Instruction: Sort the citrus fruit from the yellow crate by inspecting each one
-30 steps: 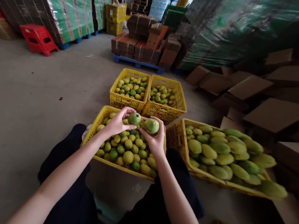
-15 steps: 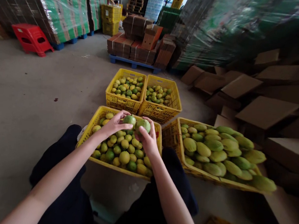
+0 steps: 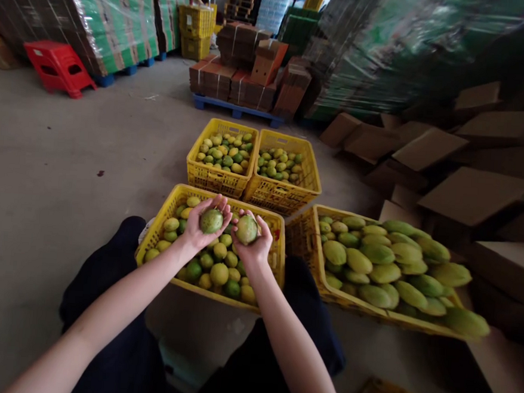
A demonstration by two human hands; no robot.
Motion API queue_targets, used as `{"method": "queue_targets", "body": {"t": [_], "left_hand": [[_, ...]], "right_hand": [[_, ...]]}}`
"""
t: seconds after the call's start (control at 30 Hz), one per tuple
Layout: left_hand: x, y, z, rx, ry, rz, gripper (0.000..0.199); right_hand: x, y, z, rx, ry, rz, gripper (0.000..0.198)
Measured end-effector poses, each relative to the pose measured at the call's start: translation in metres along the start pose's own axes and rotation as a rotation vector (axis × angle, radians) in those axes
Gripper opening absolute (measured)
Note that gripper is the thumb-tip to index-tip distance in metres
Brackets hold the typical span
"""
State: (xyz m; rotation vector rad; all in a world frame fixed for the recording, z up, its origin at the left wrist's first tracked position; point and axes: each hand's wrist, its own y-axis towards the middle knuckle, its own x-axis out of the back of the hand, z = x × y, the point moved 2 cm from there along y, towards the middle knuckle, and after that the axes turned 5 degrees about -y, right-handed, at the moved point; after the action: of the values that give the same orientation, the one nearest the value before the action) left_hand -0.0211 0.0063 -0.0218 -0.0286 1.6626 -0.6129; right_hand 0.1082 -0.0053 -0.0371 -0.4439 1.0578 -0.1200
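Note:
My left hand [image 3: 193, 227] is turned palm up and cradles a green lemon [image 3: 211, 221] with brownish marks on its skin. Beside it, my right hand [image 3: 259, 249], also palm up, holds a second, paler green lemon [image 3: 246, 229] with fingers curled round it. The two fruits are apart, a short gap between the hands. Both hands are over a yellow plastic crate [image 3: 219, 297] between my knees. Many yellow and green lemons [image 3: 219, 274] fill it, partly hidden by my hands and forearms.
Two more yellow crates [image 3: 218, 176] of lemons stand just beyond. At right, a yellow crate [image 3: 314, 248] is heaped with larger, long green fruits [image 3: 413, 270]. Cardboard boxes [image 3: 475, 193] lie farther right. A red stool [image 3: 60, 65] and a blue pallet [image 3: 236, 110] with cartons are behind.
My hands have moved apart and turned palm up, each keeping its lemon. The left hand's fruit has shifted left and slightly down; the right hand's fruit has come slightly lower.

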Motion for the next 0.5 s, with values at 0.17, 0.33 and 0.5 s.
{"method": "queue_targets", "body": {"t": [0.17,0.33,0.5], "left_hand": [[0.0011,0.0011,-0.0002,-0.002,-0.022,0.029,0.039],[0.0018,0.0033,-0.0022,-0.029,-0.028,0.048,0.045],[0.0045,0.0044,-0.002,-0.032,0.03,0.072,0.049]], "right_hand": [[-0.0017,-0.0029,-0.0044,-0.027,0.029,0.004,0.02],[-0.0012,-0.0028,-0.0046,-0.031,0.013,0.023,0.016],[-0.0015,-0.0023,-0.0045,-0.019,-0.001,0.05,0.011]]}}
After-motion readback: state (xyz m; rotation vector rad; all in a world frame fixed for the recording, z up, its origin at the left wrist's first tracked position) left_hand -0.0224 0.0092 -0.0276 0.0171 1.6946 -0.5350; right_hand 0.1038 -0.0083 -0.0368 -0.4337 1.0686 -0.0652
